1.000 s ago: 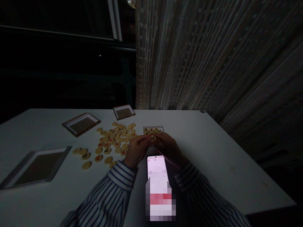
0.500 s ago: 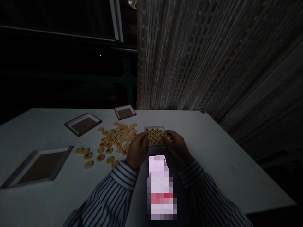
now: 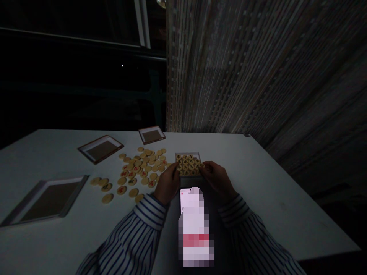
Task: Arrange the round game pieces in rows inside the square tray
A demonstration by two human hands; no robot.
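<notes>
A small shallow box [image 3: 196, 155] sits on the table, holding rows of round wooden Chinese chess pieces [image 3: 185, 167] with dark characters. My left hand [image 3: 168, 182] grips the left edge of this box, its fingertips partly hidden. At the right edge, my right hand [image 3: 218, 178] pinches a Chinese chess piece [image 3: 202, 165] between thumb and fingers. Left of the box lies a loose heap of Chinese chess pieces [image 3: 147, 168], some face down, others showing red or dark characters. A lit phone [image 3: 193, 217], partly blurred out, lies between my forearms.
On the white table [image 3: 252, 214], two brown-rimmed box parts [image 3: 101, 149] [image 3: 151, 135] stand toward the back left. A larger clear-edged tray or lid [image 3: 47, 200] lies at the left. A string curtain [image 3: 218, 68] hangs behind the table. The room is dim.
My right hand has shifted slightly right and down from over the box to its right edge, with a piece at its fingertips. My left hand stays at the box.
</notes>
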